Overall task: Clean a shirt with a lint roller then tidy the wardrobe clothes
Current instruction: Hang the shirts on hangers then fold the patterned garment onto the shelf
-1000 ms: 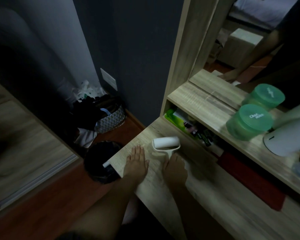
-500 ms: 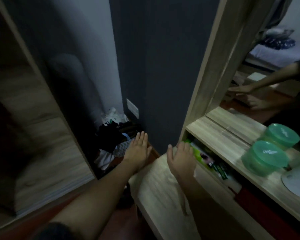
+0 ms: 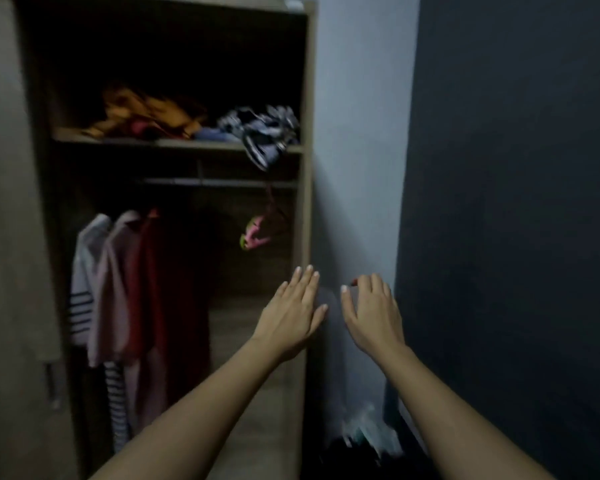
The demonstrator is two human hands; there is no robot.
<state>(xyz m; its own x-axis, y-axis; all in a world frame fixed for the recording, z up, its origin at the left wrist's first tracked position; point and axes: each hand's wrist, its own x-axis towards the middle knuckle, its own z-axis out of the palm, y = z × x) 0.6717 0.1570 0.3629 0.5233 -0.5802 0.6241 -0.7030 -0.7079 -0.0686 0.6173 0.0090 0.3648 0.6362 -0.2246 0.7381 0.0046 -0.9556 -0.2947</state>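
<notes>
An open wooden wardrobe [image 3: 307,202] fills the left half of the view. On its shelf [image 3: 174,143] lie crumpled clothes: an orange heap [image 3: 146,114] and a dark patterned garment [image 3: 262,133] drooping over the edge. Below, several shirts [image 3: 118,289] hang from the rail [image 3: 219,182] at the left, white striped, pink and red. A small pink item [image 3: 253,233] dangles at the right. My left hand [image 3: 293,315] is stretched out flat in front of the wardrobe's right side panel, holding nothing. My right hand [image 3: 371,313] hovers beside it with loosely bent fingers, empty. No lint roller is in view.
A sliding door [image 3: 11,237] stands at the far left. Right of the wardrobe is a pale wall [image 3: 357,133], then a dark wall [image 3: 516,202]. A dim pile of bags and clothes [image 3: 364,441] lies on the floor between them.
The view has swung up and left from the desk to the wardrobe. My right hand let go of the lint roller on the desk, and both hands are now raised toward the wardrobe.
</notes>
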